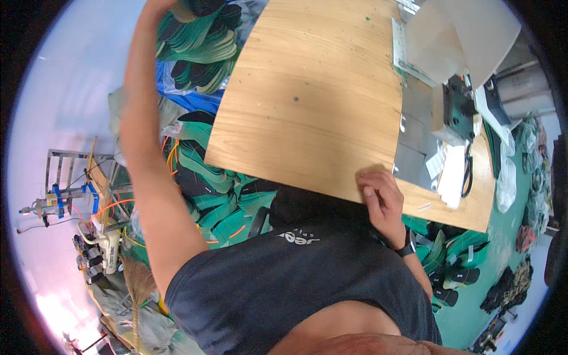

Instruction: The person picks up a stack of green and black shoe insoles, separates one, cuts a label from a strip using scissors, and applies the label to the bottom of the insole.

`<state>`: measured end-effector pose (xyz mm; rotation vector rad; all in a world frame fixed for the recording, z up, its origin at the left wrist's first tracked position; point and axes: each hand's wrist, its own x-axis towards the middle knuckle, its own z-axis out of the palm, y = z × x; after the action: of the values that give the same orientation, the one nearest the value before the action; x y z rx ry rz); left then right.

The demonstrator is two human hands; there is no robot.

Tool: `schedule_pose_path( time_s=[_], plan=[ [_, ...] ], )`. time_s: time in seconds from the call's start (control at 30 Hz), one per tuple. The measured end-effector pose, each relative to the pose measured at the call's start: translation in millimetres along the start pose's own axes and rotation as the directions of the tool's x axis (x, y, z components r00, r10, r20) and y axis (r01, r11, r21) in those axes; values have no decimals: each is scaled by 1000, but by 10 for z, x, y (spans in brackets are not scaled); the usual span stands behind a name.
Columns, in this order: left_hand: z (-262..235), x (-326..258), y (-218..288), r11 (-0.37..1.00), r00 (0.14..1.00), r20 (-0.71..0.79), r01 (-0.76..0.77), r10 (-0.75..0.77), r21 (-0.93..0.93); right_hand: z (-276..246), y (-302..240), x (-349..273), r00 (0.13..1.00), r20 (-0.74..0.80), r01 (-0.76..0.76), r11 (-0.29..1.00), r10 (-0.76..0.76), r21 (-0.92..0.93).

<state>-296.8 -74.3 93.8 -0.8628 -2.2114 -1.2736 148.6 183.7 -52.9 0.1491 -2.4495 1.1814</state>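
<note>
My left arm stretches far up along the left side, and my left hand [158, 5] is at the upper edge, partly cut off. It is beside a dark, rounded piece [201, 6] on top of stacked green-and-black curved flat pieces [198, 44] that look like insoles. Its fingers are out of sight, so any hold on that piece cannot be made out. My right hand [384, 198], with a dark watch on the wrist, rests at the near edge of the wooden table [313, 89]. Its fingers are loosely curled on the tabletop, thumb apart, with nothing visible in them.
A machine with a dark block [458, 112] and a metal plate [416, 136] stands at the table's right, under pale panels [455, 35]. More green-and-black pieces [201, 160] lie below the table's left edge. A broom [137, 281] and an air-hosed device [56, 204] are at left.
</note>
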Motion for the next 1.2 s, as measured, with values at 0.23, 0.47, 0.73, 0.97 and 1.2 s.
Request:
schedule_pose_path(
  time_s=[0.23,0.47,0.73,0.97,1.2],
  plan=[
    [540,-1342,868,741,300,913,-672,276,-3,-188,-367,208,989,-83,111,982,-125,-151],
    [113,-2320,548,964,986,168,-59,16,258,122,258,910,910,-179,293,884,-375,-364],
    [596,-2648,1216,862,834,413,471,-366,-189,549,-48,463,988,144,-69,988,48,140],
    [686,-2462,1490,893,833,503,387,-232,-230,764,-28,740,991,-130,29,999,-31,-14],
    [670,-2455,1492,924,862,470,318,-189,-212,668,-190,776,974,-181,-128,990,137,61]
  ],
)
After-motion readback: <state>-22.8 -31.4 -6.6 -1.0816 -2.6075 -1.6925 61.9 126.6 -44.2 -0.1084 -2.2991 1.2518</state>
